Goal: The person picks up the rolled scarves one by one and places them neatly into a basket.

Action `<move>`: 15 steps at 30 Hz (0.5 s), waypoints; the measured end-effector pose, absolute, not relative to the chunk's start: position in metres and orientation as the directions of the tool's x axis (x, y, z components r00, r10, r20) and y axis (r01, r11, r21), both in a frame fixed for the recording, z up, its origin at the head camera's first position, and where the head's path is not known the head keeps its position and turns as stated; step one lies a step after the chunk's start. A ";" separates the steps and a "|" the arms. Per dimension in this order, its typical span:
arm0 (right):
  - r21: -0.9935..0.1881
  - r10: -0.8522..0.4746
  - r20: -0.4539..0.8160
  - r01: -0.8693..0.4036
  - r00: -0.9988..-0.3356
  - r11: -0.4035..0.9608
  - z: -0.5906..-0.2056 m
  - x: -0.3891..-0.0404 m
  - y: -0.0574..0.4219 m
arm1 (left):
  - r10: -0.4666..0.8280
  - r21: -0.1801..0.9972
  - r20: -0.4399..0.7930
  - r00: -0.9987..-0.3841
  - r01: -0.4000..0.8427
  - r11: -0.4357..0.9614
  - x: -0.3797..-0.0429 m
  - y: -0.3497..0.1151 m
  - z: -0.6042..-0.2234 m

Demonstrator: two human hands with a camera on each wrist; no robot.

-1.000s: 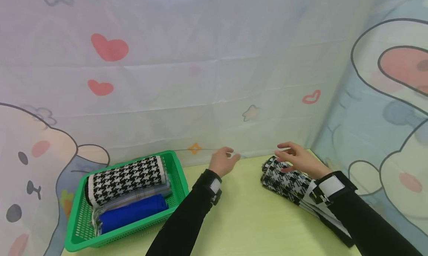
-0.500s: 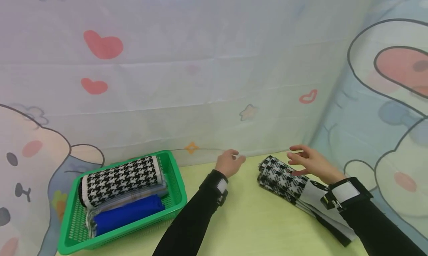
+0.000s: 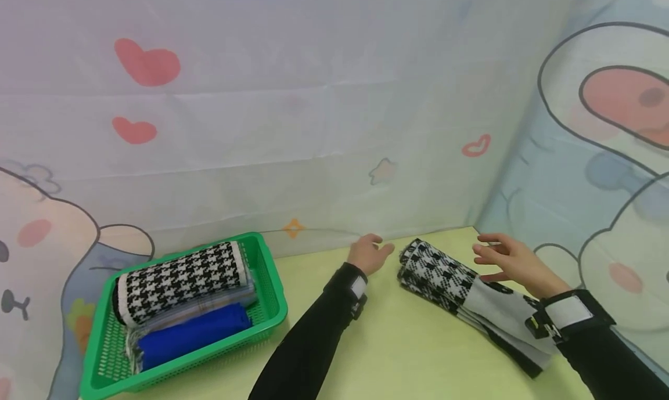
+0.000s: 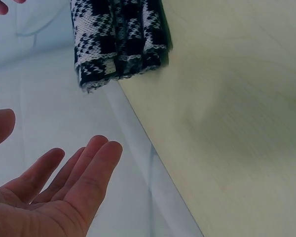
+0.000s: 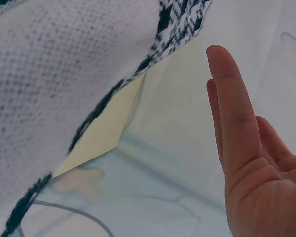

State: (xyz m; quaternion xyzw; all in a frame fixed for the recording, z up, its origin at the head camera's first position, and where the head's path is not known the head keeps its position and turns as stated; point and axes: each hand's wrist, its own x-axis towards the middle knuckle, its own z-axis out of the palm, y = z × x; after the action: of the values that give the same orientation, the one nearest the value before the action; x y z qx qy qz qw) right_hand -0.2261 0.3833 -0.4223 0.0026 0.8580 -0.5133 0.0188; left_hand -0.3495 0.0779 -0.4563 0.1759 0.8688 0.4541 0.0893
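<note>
A folded knit scarf (image 3: 439,272) lies at a slant on the table's right side, black-and-white houndstooth at its far end and plain pale grey nearer me. Beyond the scarf's left end is my left hand (image 3: 367,253), fingers loosely bent and holding nothing. In the left wrist view that hand (image 4: 64,192) is apart from the scarf's layered end (image 4: 96,34). My right hand (image 3: 514,263) hovers along the scarf's right side, fingers spread loosely. The right wrist view shows straight fingers (image 5: 234,108) beside the pale knit (image 5: 74,74), with a gap between.
On the left stands a green plastic basket (image 3: 274,295). In it lie a rolled houndstooth cloth (image 3: 183,281), a pale plaid cloth (image 3: 195,308) and a blue roll (image 3: 193,333). The yellow table (image 3: 387,342) ends at a printed backdrop (image 3: 313,127) behind and to the right.
My right hand has drawn away to the right, uncovering more of the scarf. The left hand has shifted slightly right. The head view has turned a little right; the scarf stays lying there.
</note>
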 end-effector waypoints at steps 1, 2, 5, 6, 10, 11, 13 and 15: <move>-0.880 -0.008 -0.037 0.029 -0.999 0.474 -0.422 -0.224 0.385 | 0.387 0.819 0.007 -0.922 0.227 0.527 -0.350 0.079 -0.457; -0.880 -0.002 -0.039 0.034 -0.999 0.473 -0.422 -0.222 0.387 | 0.387 0.820 0.011 -0.922 0.230 0.524 -0.351 0.081 -0.459; -0.877 0.009 -0.042 0.041 -0.999 0.480 -0.423 -0.217 0.392 | 0.384 0.825 0.008 -0.923 0.223 0.519 -0.354 0.085 -0.463; -0.874 0.013 -0.042 0.043 -0.999 0.485 -0.424 -0.215 0.394 | 0.384 0.826 0.008 -0.923 0.223 0.517 -0.355 0.087 -0.464; -0.853 0.031 -0.031 0.042 -0.999 0.521 -0.427 -0.205 0.400 | 0.385 0.827 0.005 -0.923 0.221 0.517 -0.358 0.095 -0.471; -0.845 0.037 -0.026 0.041 -0.999 0.532 -0.428 -0.203 0.401 | 0.384 0.827 0.001 -0.923 0.216 0.518 -0.360 0.097 -0.474; -0.839 0.047 -0.018 0.041 -0.999 0.542 -0.429 -0.198 0.405 | 0.380 0.828 -0.009 -0.925 0.206 0.521 -0.362 0.102 -0.481; -0.838 0.061 -0.014 0.045 -0.998 0.544 -0.431 -0.193 0.409 | 0.376 0.830 -0.025 -0.926 0.190 0.524 -0.364 0.106 -0.486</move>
State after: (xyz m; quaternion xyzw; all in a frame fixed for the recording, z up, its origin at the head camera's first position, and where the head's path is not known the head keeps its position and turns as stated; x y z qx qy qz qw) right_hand -0.1927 0.4092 -0.4309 0.0301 0.8787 -0.4764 -0.0081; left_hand -0.3639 0.1062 -0.4855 0.1631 0.8671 0.4597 0.1011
